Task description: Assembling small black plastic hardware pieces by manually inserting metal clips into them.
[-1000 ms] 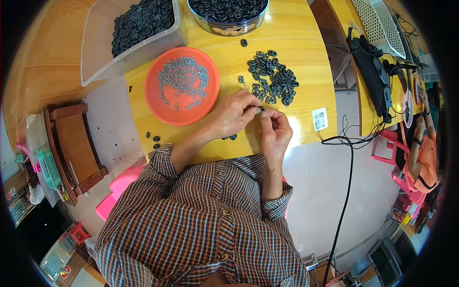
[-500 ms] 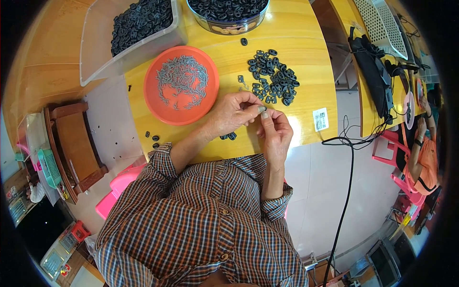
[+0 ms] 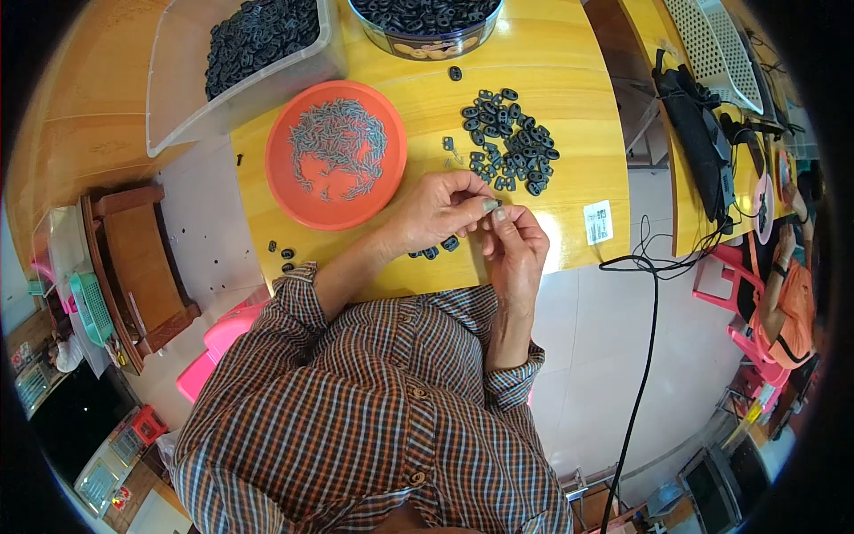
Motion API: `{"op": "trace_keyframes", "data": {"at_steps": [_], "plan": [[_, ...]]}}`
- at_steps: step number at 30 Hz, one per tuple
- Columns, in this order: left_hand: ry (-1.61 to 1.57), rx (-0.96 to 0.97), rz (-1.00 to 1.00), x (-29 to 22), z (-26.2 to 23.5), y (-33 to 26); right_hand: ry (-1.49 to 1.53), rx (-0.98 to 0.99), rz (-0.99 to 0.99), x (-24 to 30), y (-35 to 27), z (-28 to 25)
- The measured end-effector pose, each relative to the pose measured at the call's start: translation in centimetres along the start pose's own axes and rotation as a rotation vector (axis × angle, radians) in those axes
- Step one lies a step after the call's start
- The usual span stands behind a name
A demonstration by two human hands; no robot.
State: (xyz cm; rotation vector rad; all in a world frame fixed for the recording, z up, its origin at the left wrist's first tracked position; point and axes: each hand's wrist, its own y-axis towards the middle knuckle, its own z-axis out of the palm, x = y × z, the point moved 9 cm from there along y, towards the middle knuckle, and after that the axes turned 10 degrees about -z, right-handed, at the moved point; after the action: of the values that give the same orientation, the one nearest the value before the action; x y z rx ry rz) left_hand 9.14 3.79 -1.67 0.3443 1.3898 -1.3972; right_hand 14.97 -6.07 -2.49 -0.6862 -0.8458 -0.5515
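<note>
Between the two hands, at the near edge of the yellow bench (image 3: 569,116), a small part is pinched, too small to identify. Left hand (image 3: 440,214) and right hand (image 3: 514,245) are both closed, fingertips meeting on it. Just beyond the hands lies a loose pile of black rubber pieces (image 3: 511,147); beyond the left hand sits an orange plate (image 3: 294,191) of grey metal pins, apparently kept within reach.

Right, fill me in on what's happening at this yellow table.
A person in a checked shirt has both hands together over the yellow table. The left hand and right hand pinch a tiny part between fingertips. Beside them lie a pile of small black parts and an orange plate of small grey metal pieces.
</note>
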Motion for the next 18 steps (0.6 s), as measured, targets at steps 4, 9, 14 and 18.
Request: {"op": "trace_keyframes", "data": {"at_steps": [4,9,14,18], "plan": [[0.073,-0.082,-0.035,0.0,-0.3,0.0,-0.162,-0.058,-0.084,0.6,0.2,-0.5],[0.141,-0.095,0.005,0.0,-0.5,0.3,-0.225,-0.14,-0.136,1.3,0.1,-1.8],[0.566,-0.221,0.423,-4.1,0.6,-0.3,-0.297,-0.297,-0.221,2.6,-0.6,-3.9],[0.842,-0.279,0.637,-5.8,3.2,0.4,-0.226,-0.407,-0.304,3.3,-0.9,-4.9]]}}
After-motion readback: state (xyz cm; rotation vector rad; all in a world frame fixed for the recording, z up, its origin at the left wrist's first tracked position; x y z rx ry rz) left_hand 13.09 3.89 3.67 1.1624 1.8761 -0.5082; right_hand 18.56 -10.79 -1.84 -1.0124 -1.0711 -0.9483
